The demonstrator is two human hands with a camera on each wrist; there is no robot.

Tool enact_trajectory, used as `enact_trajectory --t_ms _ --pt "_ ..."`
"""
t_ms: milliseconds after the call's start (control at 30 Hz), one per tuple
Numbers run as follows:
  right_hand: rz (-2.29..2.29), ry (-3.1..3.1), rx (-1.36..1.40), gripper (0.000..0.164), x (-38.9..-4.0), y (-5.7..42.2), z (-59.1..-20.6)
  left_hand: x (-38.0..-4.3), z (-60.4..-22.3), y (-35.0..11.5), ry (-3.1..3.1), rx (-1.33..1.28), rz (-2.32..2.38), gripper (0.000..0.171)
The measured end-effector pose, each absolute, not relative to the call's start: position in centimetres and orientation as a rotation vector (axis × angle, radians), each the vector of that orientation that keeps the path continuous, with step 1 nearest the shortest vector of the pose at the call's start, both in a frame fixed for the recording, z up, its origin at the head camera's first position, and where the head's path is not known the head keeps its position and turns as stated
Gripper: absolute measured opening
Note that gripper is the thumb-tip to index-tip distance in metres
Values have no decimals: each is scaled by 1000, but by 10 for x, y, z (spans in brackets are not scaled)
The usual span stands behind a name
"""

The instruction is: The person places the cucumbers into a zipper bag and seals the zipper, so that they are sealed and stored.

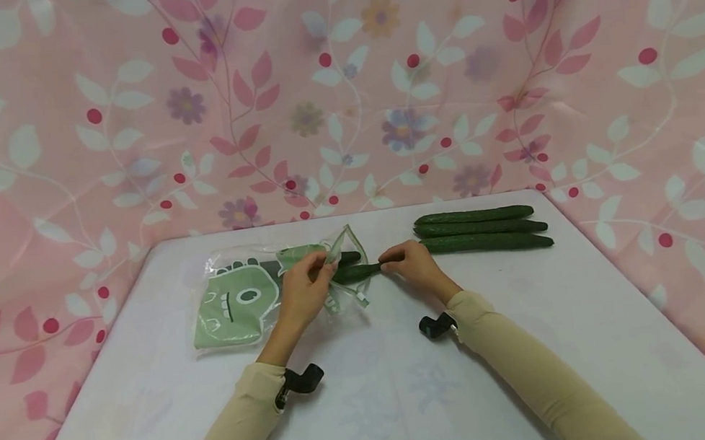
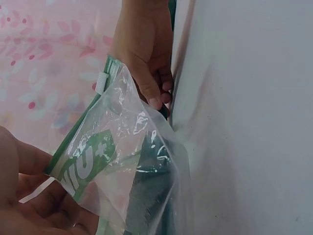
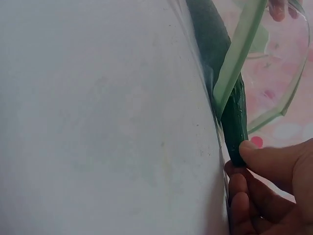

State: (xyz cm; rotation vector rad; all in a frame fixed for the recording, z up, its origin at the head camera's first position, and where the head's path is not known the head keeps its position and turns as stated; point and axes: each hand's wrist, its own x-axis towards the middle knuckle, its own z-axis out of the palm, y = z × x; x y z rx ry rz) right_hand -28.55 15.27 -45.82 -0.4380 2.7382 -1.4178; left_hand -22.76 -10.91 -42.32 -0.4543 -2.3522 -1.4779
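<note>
A clear zip bag (image 1: pixel 232 310) with a green cartoon creature printed on it lies on the left of the table, its mouth facing right. My left hand (image 1: pixel 302 291) pinches the bag's rim and lifts it, so the mouth gapes. Between the thumb and fingers of my right hand (image 1: pixel 416 265) is the tip of a cucumber (image 3: pixel 236 127), most of which lies inside the bag. Behind it, the end of another cucumber (image 1: pixel 350 256) shows at the bag's mouth. In the left wrist view, a white slider (image 2: pixel 101 83) sits on the green zip strip.
Three more cucumbers (image 1: pixel 482 227) lie side by side at the back right of the white-covered table (image 1: pixel 399 403). A pink floral cloth (image 1: pixel 376 86) hangs behind and beside the table.
</note>
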Motion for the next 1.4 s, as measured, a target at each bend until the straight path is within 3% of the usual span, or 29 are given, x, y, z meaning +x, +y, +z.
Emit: enact_trajectory --t_ms 200,800,1400 --pt "-1425 2828 -508 13 -290 140 -457 -227 -422 -109 -2331 -441 -1533 12" --pt "-1493 2864 -450 8 -295 104 -458 -227 -420 -107 -2348 -424 -1535 13" --pt "-1396 2870 -483 17 -291 101 -452 -227 -420 -109 -2365 -396 -1526 11"
